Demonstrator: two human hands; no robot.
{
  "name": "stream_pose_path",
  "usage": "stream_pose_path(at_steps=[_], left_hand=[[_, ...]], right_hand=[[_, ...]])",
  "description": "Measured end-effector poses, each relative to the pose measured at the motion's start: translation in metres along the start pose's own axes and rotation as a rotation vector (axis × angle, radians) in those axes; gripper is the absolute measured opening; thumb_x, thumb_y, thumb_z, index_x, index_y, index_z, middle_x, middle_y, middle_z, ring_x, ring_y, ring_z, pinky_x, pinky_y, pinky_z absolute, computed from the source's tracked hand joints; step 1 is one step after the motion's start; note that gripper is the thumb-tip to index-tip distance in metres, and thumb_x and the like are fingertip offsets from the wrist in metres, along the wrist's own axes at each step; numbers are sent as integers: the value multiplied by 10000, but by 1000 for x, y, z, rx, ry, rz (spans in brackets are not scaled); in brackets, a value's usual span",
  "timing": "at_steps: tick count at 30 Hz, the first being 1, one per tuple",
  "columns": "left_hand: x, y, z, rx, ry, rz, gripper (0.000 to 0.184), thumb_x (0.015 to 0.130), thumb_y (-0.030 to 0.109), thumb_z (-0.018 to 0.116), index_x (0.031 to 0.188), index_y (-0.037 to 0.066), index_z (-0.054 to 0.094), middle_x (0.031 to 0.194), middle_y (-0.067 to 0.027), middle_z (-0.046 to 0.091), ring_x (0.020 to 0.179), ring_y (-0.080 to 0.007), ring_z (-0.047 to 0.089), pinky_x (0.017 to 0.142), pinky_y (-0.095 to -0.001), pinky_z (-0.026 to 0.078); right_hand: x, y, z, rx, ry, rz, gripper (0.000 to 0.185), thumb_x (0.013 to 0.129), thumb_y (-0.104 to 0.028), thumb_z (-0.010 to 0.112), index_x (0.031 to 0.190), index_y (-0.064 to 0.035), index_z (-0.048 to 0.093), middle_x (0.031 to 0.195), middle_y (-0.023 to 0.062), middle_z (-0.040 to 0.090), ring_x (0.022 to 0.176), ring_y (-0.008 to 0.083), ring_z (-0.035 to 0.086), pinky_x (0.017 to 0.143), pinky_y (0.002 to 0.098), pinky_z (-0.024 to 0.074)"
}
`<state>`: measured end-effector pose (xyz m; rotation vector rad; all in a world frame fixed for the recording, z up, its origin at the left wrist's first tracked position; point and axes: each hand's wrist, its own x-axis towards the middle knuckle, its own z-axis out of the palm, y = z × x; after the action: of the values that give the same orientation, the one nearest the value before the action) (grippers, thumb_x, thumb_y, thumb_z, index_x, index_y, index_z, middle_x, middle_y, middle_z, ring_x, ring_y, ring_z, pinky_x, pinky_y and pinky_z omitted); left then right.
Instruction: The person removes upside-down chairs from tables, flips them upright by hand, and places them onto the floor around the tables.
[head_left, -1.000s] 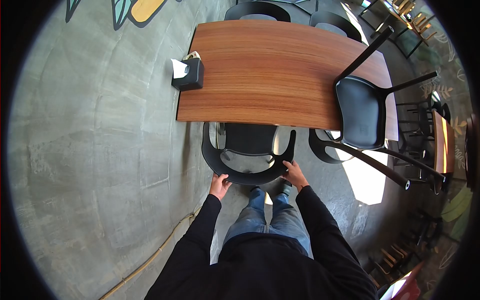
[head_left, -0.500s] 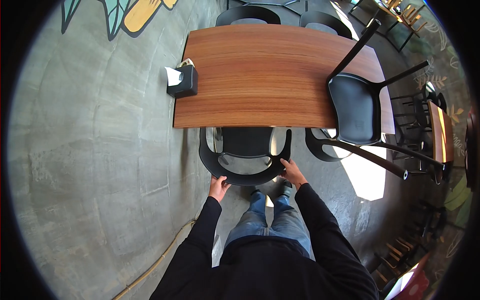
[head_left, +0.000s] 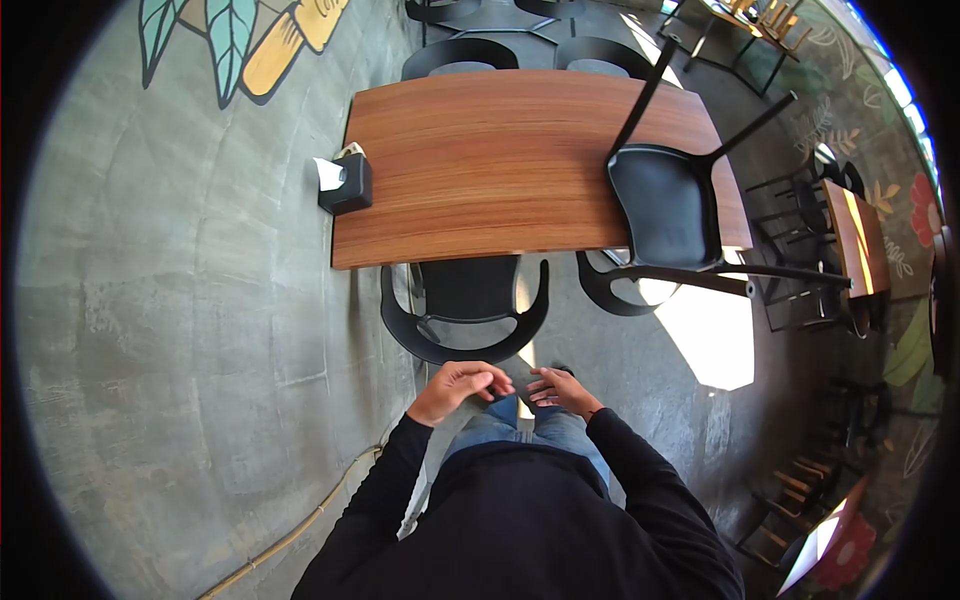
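Just behind the curved backrest of a black chair (head_left: 465, 345), my left hand (head_left: 458, 390) is raised with its fingers loosely bent and apart, holding nothing. To its right, my right hand (head_left: 562, 391) hovers over my legs, fingers spread, also holding nothing. The chair stands upright, its seat partly beneath the edge of a brown wooden table (head_left: 480, 170). Another black chair (head_left: 668, 210) rests upside down on the table's right end, legs pointing outward. Below it, a second tucked chair (head_left: 600, 290) is partly hidden.
A black napkin box (head_left: 348, 185) stands at the table's left edge, by the concrete wall (head_left: 200, 300). Two black chairs (head_left: 460, 55) line the far side. Further right are a smaller wooden table (head_left: 855, 240) and more chairs. A yellowish pipe (head_left: 290, 535) runs along the wall's base.
Both hands have let go of the chair's backrest and drawn back toward my body, closer together. The chair stays at the table; the view has shifted slightly.
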<state>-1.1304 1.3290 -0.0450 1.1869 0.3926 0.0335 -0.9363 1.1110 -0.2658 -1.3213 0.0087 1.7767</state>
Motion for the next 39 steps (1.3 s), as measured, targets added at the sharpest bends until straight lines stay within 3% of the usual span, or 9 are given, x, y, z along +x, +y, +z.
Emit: stream_pose_path(at_steps=[3, 5, 6, 10, 17, 24, 30, 36, 39], left_hand=[[-2, 91, 77, -427, -434, 472, 426, 1022, 307, 509, 1066, -78, 687, 1013, -215, 711, 861, -265, 680, 680, -347, 551], [-8, 149, 131, -788, -800, 364, 445, 1018, 318, 509, 1071, -86, 686, 1000, -250, 698, 737, -257, 647, 619, -317, 522], [-11, 170, 155, -784, -790, 407, 427, 1015, 315, 522, 1034, -78, 688, 988, -249, 689, 704, -236, 626, 586, -306, 500], [-10, 192, 267, -1066, -673, 844, 841, 858, 751, 565, 1176, -26, 619, 846, -167, 604, 531, -165, 539, 429, -216, 418], [2, 198, 340, -748, -366, 1184, 592, 953, 592, 565, 777, 38, 681, 655, -103, 501, 479, -142, 453, 360, -227, 277], [29, 195, 386, -873, -476, 1112, 488, 1013, 406, 562, 678, 57, 625, 597, -81, 505, 443, -167, 399, 392, -283, 239], [56, 180, 414, -806, -521, 1192, 475, 1014, 378, 568, 685, 40, 631, 572, -65, 490, 426, -169, 381, 393, -297, 234], [57, 159, 420, -768, -571, 1054, 401, 993, 308, 619, 760, -14, 672, 618, -76, 513, 454, -193, 412, 404, -321, 265], [87, 143, 384, -479, -916, 1000, 313, 983, 240, 625, 833, -28, 690, 708, -115, 566, 523, -201, 478, 457, -313, 350]], right_hand=[[-26, 24, -32, -36, 156, -33, 472, 1050, -370, 469, 1404, -59, 496, 1169, 163, 656, 920, 234, 687, 772, 348, 573], [-42, 38, -56, -47, 278, -71, 460, 1041, -348, 479, 1396, -55, 503, 1149, 160, 666, 914, 235, 689, 765, 346, 572], [-44, 49, -72, 6, 326, -93, 447, 1029, -322, 484, 1383, -51, 511, 1129, 158, 676, 914, 247, 692, 762, 356, 572], [-67, 72, -107, 102, 480, -162, 437, 1027, -314, 480, 1381, -59, 514, 1139, 154, 674, 931, 261, 691, 769, 371, 570], [-91, 54, -129, 172, 460, -333, 413, 1035, -319, 487, 1376, -90, 519, 1138, 128, 675, 939, 259, 685, 796, 375, 559], [-133, -94, -113, -279, 624, -977, 584, 983, -319, 605, 1497, -124, 410, 1347, 112, 563, 1174, 232, 575, 941, 381, 500], [-160, -194, -96, -448, 603, -1168, 792, 837, -363, 795, 1508, -170, 421, 1469, 101, 460, 1357, 285, 428, 1086, 435, 387], [-114, -216, -119, -636, 419, -1147, 591, 867, -308, 775, 1351, -36, 572, 1369, 138, 540, 1290, 300, 497, 1088, 389, 378], [-103, -220, -116, -574, 346, -1159, 445, 908, -266, 739, 1248, -15, 599, 1208, 132, 583, 1113, 288, 563, 976, 370, 430]])
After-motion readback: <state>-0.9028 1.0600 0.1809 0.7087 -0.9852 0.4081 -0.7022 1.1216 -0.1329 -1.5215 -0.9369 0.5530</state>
